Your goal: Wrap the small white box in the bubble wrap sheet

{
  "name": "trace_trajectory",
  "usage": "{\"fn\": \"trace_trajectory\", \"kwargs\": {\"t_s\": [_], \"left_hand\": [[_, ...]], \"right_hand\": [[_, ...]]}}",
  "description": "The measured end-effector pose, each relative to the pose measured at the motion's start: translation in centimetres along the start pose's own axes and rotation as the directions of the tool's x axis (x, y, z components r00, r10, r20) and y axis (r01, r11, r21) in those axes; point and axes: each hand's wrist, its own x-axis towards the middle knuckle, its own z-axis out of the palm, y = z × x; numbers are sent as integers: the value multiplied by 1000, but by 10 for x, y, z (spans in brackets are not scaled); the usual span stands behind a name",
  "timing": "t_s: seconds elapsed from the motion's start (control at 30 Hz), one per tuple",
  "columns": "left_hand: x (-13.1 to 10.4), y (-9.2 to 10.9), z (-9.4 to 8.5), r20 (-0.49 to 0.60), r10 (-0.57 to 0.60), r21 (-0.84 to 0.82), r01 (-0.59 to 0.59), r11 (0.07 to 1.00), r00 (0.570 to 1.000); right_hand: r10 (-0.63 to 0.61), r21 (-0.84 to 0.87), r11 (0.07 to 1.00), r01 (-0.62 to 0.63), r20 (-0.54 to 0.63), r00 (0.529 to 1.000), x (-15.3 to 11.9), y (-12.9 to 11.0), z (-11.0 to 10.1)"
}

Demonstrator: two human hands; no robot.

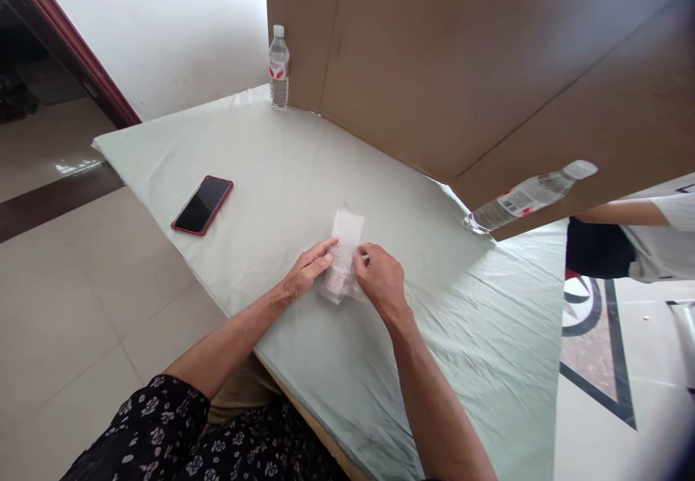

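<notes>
A small white box (348,228), partly covered in clear bubble wrap (339,278), lies on the green tablecloth (315,350) in front of me. My left hand (309,269) holds the box along its left side, with thumb and fingertips touching the wrap. On the other side, my right hand (380,274) has its fingers curled and pinched at the wrap's right edge. A loose flap of wrap spreads out under the right fingers. The far end of the box sticks out bare past the wrap.
A phone with a red case (203,206) lies to the left. Behind stands a large cardboard panel (402,68), with an upright water bottle (279,68) at its left end and another bottle (529,198) at its right corner. Another person's arm (624,212) shows at right.
</notes>
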Motion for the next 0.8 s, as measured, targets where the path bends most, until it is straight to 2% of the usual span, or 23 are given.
{"fn": "trace_trajectory", "kwargs": {"t_s": [0.07, 0.17, 0.27, 0.4, 0.5, 0.57, 0.67, 0.73, 0.8], "left_hand": [[0, -1, 0, -9, 17, 98, -16, 995, 1000], [0, -4, 5, -115, 145, 416, -85, 905, 983], [2, -8, 7, -199, 224, 614, -57, 787, 954], [9, -11, -4, -342, 273, 656, 20, 755, 899], [12, -11, -17, -430, 336, 735, 109, 669, 838], [13, -11, -23, -459, 323, 780, 201, 593, 828], [12, -12, -25, -484, 275, 796, 288, 533, 831], [10, -11, -24, -474, 325, 801, 247, 546, 818], [8, -9, -22, -374, 435, 826, 81, 558, 819]], "right_hand": [[54, 190, 981, -44, -46, 997, 2, 12, 0], [136, 557, 825, -97, -28, 990, 0, 25, 1], [182, 707, 694, -136, 12, 983, -6, 29, 7], [242, 724, 677, -131, -51, 969, -5, 39, 18], [322, 716, 677, -169, -81, 943, 0, 55, 22], [356, 704, 684, -189, -96, 929, 2, 63, 20], [350, 602, 787, -136, -255, 901, -3, 60, 7], [264, 486, 872, -63, -358, 896, -9, 49, -4], [140, 420, 908, 10, -325, 935, -15, 37, -13]]}}
